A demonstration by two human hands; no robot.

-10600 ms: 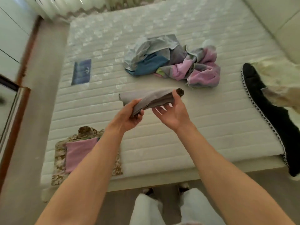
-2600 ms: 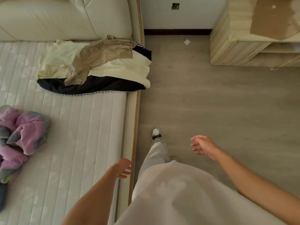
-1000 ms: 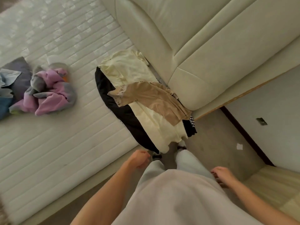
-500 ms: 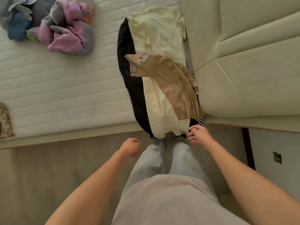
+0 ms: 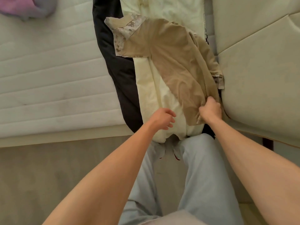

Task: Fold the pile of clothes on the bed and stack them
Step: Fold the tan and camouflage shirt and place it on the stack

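A tan shirt [image 5: 175, 62] with a camouflage-patterned sleeve lies spread on top of a cream garment [image 5: 155, 88], at the side of the mattress [image 5: 48, 70] nearest the padded cream headboard [image 5: 259, 70]. The right hand [image 5: 210, 109] has its fingers curled round the shirt's near hem, bunching the cloth in its grip at the end of the shirt closest to the person. The left hand [image 5: 163, 118] hovers just beside the shirt, over the cream garment, its fingers loosely bent and holding nothing; whether its fingertips touch the cream cloth cannot be told.

Under the cream garment, on the side of the shirt away from the headboard, a black garment [image 5: 120, 70] shows as a long dark strip running along the mattress, and its near end hangs over the mattress edge together with the cream one. Well apart from the shirt, at the far corner of the view across the mattress, a crumpled pink and grey garment [image 5: 26, 7] lies partly cut off by the frame.

Below the shirt's near hem the person's legs in light grey trousers [image 5: 194, 176] stand against the bed, on a grey-brown floor [image 5: 48, 176]
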